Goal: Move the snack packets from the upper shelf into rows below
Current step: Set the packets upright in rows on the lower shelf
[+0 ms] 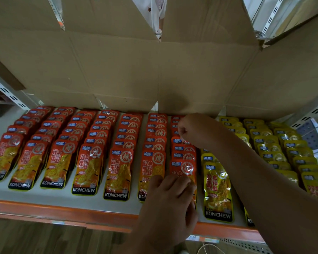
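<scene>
Several rows of red snack packets (pixel 89 162) lie overlapped on the white shelf (pixel 66 196), with rows of yellow packets (pixel 217 189) to their right. My left hand (pixel 170 202) rests with spread fingers on the front red packet (pixel 184 168) of the rightmost red row. My right hand (pixel 188 130) reaches across to the back of that same row, its fingers curled and pinching the top edge of a red packet (pixel 178 141) there. The upper shelf is hidden behind cardboard.
Open cardboard box flaps (pixel 154 61) hang over the back of the shelf. An orange lip (pixel 62 210) runs along the shelf front. Perforated metal uprights (pixel 9 94) stand at both sides. A wooden floor shows below left.
</scene>
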The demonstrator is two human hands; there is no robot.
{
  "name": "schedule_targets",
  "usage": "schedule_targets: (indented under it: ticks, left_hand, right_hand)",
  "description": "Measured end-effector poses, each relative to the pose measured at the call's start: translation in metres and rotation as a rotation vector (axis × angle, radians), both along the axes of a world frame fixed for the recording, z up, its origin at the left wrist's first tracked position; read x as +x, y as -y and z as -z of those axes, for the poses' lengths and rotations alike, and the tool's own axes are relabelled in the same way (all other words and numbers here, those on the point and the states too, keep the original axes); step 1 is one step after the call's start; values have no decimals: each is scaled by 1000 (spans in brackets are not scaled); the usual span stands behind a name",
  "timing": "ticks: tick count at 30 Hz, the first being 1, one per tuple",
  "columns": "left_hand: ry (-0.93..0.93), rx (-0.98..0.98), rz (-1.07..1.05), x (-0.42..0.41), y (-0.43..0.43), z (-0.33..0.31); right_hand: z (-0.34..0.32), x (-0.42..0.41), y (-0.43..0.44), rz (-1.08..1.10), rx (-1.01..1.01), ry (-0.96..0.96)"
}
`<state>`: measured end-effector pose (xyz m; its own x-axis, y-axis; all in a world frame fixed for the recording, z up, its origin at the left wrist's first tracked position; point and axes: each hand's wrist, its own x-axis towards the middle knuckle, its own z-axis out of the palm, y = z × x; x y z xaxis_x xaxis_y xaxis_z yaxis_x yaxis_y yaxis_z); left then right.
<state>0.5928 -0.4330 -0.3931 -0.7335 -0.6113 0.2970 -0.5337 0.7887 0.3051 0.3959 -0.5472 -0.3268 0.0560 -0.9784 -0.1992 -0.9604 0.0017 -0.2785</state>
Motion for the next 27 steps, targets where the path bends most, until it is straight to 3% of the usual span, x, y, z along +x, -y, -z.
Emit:
schedule_targets:
  ticks: [9, 16, 27]
  left_hand:
    - [-3, -1, -1, 0, 1, 2]
    - [-8, 2, 0, 0, 0, 2]
    - [-8, 36, 10, 1, -1, 4]
  right_hand:
    - [-4, -2, -2, 32, -61, -21]
    - [-3, 3, -7, -49, 118, -92]
    - [-10, 11, -11, -1, 145, -99]
